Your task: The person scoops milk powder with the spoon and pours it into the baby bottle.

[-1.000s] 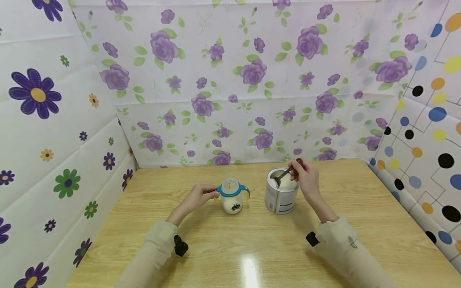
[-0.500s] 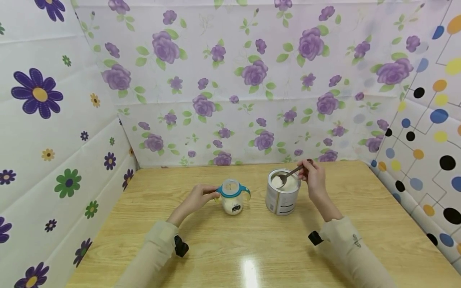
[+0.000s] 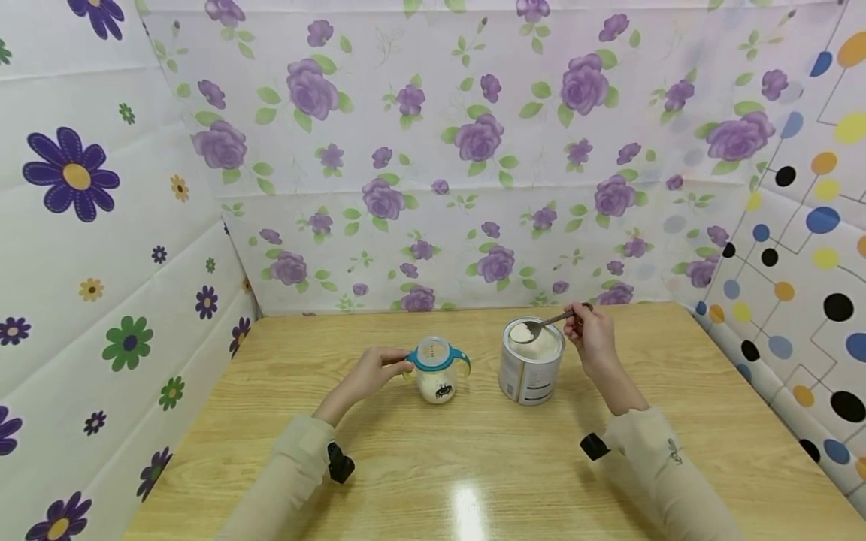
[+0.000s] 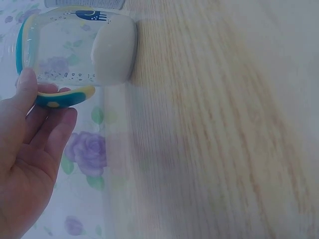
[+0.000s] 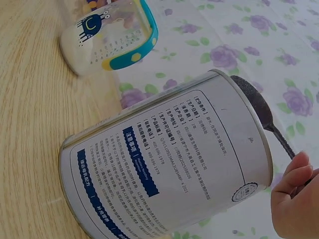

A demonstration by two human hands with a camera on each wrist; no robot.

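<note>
A clear baby bottle (image 3: 436, 383) with a blue collar and two handles stands upright on the table, with white contents at its bottom. My left hand (image 3: 368, 376) holds its left handle (image 4: 65, 97), thumb and fingers around it. To the right stands an open milk powder can (image 3: 531, 376), pale powder inside. By its handle, my right hand (image 3: 594, 338) pinches a dark spoon (image 3: 556, 318). The spoon's bowl, heaped with white powder (image 3: 522, 333), is over the can's mouth. In the right wrist view, the back of the spoon's bowl (image 5: 251, 102) shows just beyond the can's rim.
The wooden table (image 3: 406, 466) reaches back to a floral cloth wall (image 3: 433, 188). Patterned cloths also hang at the left (image 3: 101, 263) and right (image 3: 798, 300). The bottle and can stand close together, with a narrow gap of table between them.
My right hand has moved to the right and slightly back, bringing the spoon up out of the can with powder in its bowl. The left hand and bottle have stayed in place.
</note>
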